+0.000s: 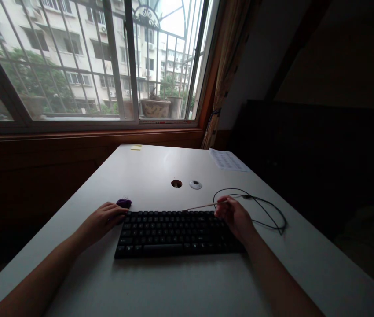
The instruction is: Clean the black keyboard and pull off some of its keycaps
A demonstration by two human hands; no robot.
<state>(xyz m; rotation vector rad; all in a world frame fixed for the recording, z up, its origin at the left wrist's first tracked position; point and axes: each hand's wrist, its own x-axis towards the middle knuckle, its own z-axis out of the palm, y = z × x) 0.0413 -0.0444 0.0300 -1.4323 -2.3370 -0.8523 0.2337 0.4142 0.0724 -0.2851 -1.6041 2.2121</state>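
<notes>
A black keyboard (174, 232) lies on the white desk (160, 167) in front of me. My left hand (103, 220) rests at the keyboard's upper left corner, fingers curled against its edge, just below a small purple object (124, 203). My right hand (235, 216) hovers over the keyboard's right end and pinches a thin wooden stick (200, 206). The stick points left, its tip near the top row of keys. Whether the left hand grips anything is not clear.
A black cable (266, 211) loops on the desk right of the keyboard. Behind it are a round cable hole (176, 183), its white cap (195, 185), a yellow sticky note (136, 147) and a printed sheet (227, 159). A barred window spans the back wall.
</notes>
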